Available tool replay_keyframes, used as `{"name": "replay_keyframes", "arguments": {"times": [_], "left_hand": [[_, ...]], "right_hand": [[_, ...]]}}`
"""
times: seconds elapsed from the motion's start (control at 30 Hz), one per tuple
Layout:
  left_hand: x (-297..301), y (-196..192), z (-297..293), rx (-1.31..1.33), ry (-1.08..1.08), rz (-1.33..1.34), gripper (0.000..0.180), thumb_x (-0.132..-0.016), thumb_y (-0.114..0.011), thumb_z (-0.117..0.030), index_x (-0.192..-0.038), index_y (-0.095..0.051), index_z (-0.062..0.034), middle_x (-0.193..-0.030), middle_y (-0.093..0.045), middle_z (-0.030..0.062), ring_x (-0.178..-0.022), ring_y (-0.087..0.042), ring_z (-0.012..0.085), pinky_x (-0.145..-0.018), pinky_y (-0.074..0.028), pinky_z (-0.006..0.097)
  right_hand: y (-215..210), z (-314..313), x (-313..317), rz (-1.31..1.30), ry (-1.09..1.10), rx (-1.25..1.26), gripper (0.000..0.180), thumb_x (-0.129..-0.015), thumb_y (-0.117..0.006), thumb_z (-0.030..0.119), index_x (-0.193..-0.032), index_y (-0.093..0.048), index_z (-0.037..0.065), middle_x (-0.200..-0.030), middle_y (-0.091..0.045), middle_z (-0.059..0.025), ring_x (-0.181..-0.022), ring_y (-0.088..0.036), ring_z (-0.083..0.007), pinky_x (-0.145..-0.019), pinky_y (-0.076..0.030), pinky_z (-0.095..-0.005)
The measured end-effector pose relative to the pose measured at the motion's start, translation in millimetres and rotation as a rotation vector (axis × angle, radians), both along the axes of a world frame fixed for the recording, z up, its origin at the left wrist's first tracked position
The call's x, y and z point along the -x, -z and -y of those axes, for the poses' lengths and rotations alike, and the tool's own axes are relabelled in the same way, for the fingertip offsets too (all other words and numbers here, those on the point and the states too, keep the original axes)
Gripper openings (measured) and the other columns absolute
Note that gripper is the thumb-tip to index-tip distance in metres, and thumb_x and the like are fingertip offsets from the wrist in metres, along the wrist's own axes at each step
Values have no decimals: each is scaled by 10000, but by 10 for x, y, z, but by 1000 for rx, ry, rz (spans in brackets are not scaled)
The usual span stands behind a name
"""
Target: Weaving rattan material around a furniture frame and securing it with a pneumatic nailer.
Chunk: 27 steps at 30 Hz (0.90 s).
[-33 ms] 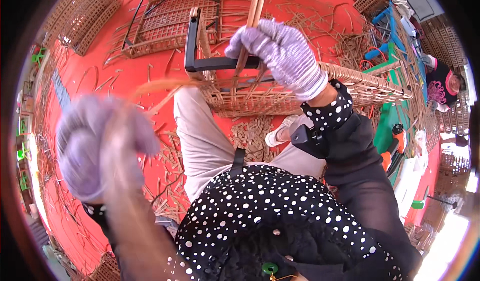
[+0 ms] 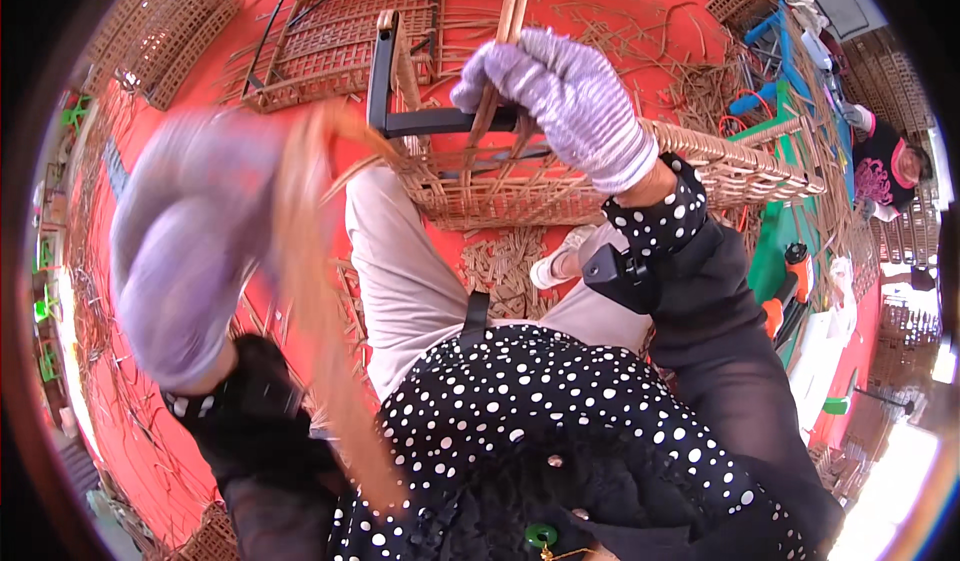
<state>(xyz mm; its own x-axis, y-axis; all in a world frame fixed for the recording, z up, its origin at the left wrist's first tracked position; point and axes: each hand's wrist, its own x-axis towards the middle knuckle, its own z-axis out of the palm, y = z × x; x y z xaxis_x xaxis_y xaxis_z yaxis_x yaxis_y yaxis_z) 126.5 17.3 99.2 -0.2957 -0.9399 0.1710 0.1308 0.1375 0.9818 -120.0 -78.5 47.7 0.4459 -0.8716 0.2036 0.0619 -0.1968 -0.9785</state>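
Gloved and closed tight, the right hand point(image 2: 570, 101) has its grip clamped on a bundle of rattan strips point(image 2: 510, 21) that rise straight up from its fist toward the top of the view. That fist sits right against the black metal frame point(image 2: 400, 111) of a half-woven wicker piece point(image 2: 600, 176), which lies across the person's lap with its woven edge running off to the right.

The left hand point(image 2: 185, 251), also in a pale knit glove, is raised close to the camera and blurred; its grip is wrapped around a long rattan strand point(image 2: 310, 261), though how firmly the fingers close cannot be made out through the blur. The strand runs from the hand's side up toward the frame's near corner and trails down past the polka-dot top.

Below the weaving, a heap of short cut rattan pieces point(image 2: 510, 256) lies on the red floor point(image 2: 650, 51) beside a white shoe point(image 2: 560, 256). Loose strands litter the floor all around. Further back lies another partly woven frame point(image 2: 350, 31), flat on the floor. At the far right another person in a black and pink shirt point(image 2: 885, 176) stands near a green stand point(image 2: 775, 231).
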Motion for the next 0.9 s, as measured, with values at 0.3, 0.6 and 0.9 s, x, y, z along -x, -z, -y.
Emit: {"name": "replay_keyframes", "arguments": {"times": [0.3,0.6,0.9], "left_hand": [[677,604,914,581,-107,1419,603,-727,-625,-461,-1229,-455,-175,-1041,-589,106,-1044,-521,285,-949,-360,392],[875,805,857,816,-114,1304,585,-659,-640,-540,-1102,-565,-166,-802,-653,59,-939,-579,296,-907,-377,402],[1055,946,474,880,-265,1034,393,-576,-710,-492,-640,-572,-129,-554,-493,24,-673,-562,220,-903,-379,372]], "right_hand": [[118,41,171,164,109,-181,251,-919,-471,248,-932,-583,24,-787,-597,-22,-732,-584,-110,-644,-469,-236],[100,-63,72,388,66,-240,264,-927,-437,242,-819,-557,33,-742,-608,-53,-665,-596,-134,-586,-483,-272],[-19,-491,317,681,51,-647,282,-904,-456,275,-762,-508,37,-495,-382,3,-410,-395,-133,-466,-454,-332]]}}
